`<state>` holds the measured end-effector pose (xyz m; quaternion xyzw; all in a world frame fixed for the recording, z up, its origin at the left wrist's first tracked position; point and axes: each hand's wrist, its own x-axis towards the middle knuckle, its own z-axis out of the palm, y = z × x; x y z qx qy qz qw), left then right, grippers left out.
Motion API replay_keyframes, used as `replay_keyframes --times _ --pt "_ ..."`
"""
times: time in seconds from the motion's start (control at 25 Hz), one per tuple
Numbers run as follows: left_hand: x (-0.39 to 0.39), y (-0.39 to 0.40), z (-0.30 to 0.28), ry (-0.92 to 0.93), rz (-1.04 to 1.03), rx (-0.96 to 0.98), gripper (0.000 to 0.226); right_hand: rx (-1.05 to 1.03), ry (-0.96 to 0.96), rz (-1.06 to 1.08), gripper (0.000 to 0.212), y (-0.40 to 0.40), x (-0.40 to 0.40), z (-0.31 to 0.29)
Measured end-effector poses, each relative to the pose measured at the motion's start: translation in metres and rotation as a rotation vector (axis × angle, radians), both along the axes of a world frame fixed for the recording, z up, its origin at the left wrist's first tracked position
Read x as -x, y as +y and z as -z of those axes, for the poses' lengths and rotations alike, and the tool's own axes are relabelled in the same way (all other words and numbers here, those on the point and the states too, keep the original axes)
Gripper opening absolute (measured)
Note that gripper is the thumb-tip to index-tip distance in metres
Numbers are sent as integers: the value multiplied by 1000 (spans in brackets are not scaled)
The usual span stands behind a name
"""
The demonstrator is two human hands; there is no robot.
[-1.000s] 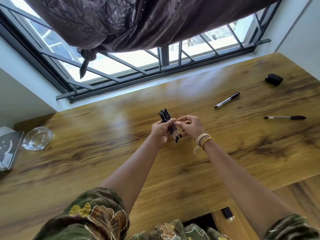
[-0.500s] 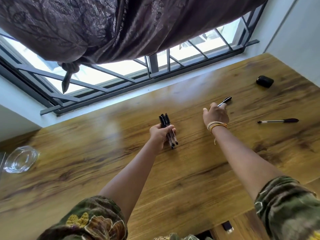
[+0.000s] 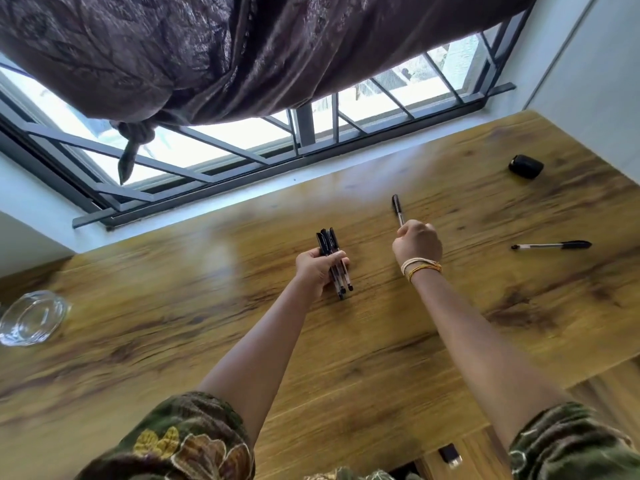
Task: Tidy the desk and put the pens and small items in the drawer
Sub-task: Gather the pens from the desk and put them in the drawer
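Over mid-desk (image 3: 381,358) the left hand (image 3: 317,270) grips a bundle of black-capped pens (image 3: 334,261), the right hand (image 3: 417,242) closes round one pen (image 3: 397,209), and another pen (image 3: 550,245) lies near the right edge.

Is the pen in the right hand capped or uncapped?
Capped. The pen sticking up from the right hand ends in a dark cap; its lower part is hidden in the fist.

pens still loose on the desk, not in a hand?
1. One pen lies flat on the desk, far right. The rest are held: a bundle of pens in the left hand and a single pen in the right hand.
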<state>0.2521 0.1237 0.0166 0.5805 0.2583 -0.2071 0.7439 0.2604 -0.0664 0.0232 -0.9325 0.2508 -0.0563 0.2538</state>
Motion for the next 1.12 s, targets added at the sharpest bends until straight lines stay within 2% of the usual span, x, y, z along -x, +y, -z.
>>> replay_keyframes --times 0.2,0.4,0.64,0.88,1.12 --pt "7 -3 -1 -13 -23 -3 30 -190 -3 -130 18 36 34 -5" --pt "11 -8 -5 -6 -66 -34 21 -287 -15 -184 13 56 61 -3" --pt "13 -6 -5 34 -101 -3 44 -390 -44 -203 11 59 76 -2" --pt "14 -6 -8 49 -105 4 33 -563 -77 -101 11 67 71 3" --pt "17 -5 -10 42 -118 39 44 -596 -69 -122 17 67 63 8"
